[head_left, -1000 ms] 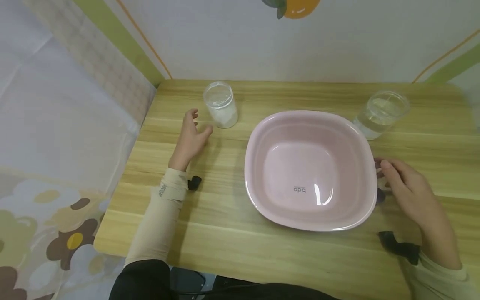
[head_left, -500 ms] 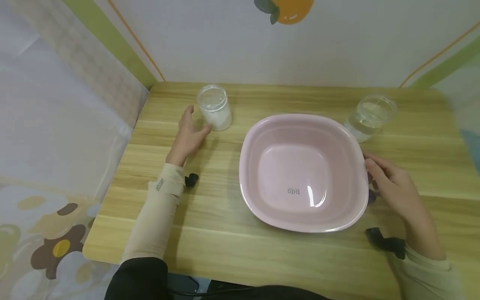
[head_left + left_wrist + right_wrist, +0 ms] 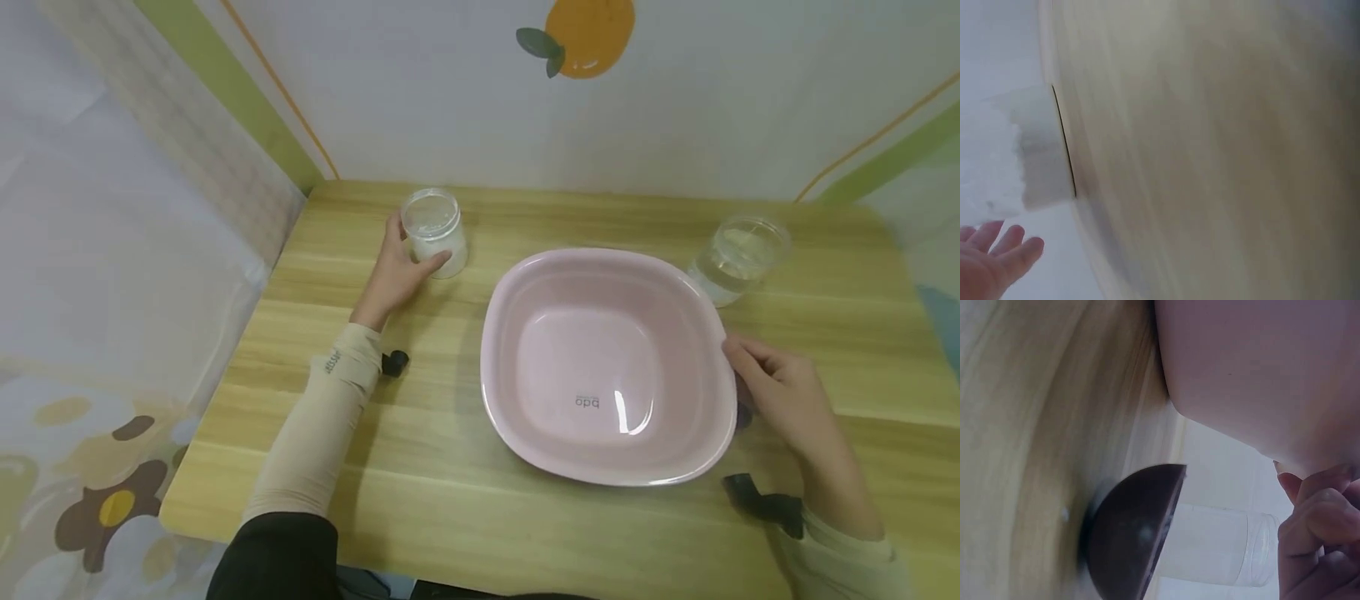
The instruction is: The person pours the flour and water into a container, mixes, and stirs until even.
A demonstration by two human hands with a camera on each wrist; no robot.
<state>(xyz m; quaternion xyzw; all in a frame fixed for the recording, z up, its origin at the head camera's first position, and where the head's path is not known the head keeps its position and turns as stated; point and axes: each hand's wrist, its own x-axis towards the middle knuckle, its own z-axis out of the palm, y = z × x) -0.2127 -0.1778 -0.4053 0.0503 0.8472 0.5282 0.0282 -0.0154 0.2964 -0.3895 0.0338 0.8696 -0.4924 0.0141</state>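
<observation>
My left hand (image 3: pixel 393 279) holds a clear lidded jar (image 3: pixel 438 242) of white contents at the table's back left. Its thumb lies across the front, its fingers along the left side. Fingers (image 3: pixel 1019 256) reach beside the jar (image 3: pixel 1044 150) in the left wrist view; the thumb is out of sight there. My right hand (image 3: pixel 787 400) grips the pink basin (image 3: pixel 585 358) at its right rim, thumb on top. In the right wrist view curled fingers (image 3: pixel 1322 519) meet the basin wall (image 3: pixel 1247 375) under the rim. The basin has nothing inside.
A clear container of liquid (image 3: pixel 731 271) stands behind the basin's right corner. A dark, round-bottomed thing (image 3: pixel 1132 537), bowl-like, sits by the right hand, mostly hidden in the head view. Black pieces (image 3: pixel 765 504) show at both wrists. A printed curtain (image 3: pixel 480 117) closes off the back.
My left hand has moved in from beside the jar, bringing its thumb across the jar's front. My right hand has come from the basin's side onto its rim. The head view has shifted slightly.
</observation>
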